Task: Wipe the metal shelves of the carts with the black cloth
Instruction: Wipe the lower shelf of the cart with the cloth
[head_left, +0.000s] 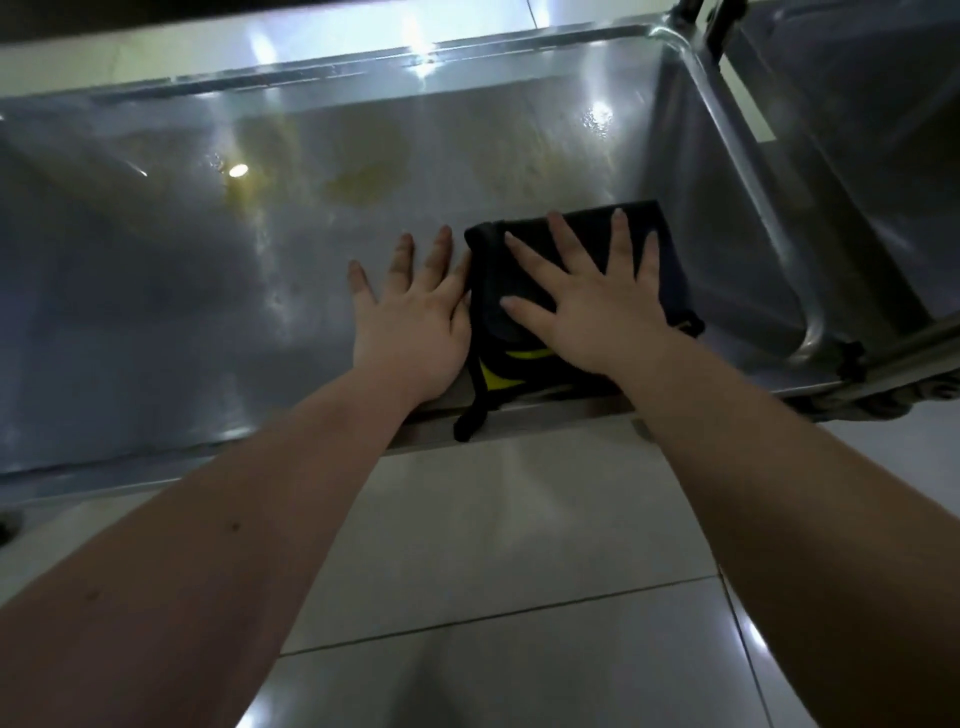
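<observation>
Right hand (602, 317) splayed on black cloth (491, 265), left hand (410, 317) on shelf (182, 286).

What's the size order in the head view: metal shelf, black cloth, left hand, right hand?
1. metal shelf
2. black cloth, partly hidden under the right hand
3. left hand and right hand: they look alike, so I'm not ranking them

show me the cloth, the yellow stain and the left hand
cloth (587, 236): head view, bare black fabric near its far edge
yellow stain (358, 187): head view, middle of the yellowish patch
left hand (410, 325): head view, back of the hand
</observation>
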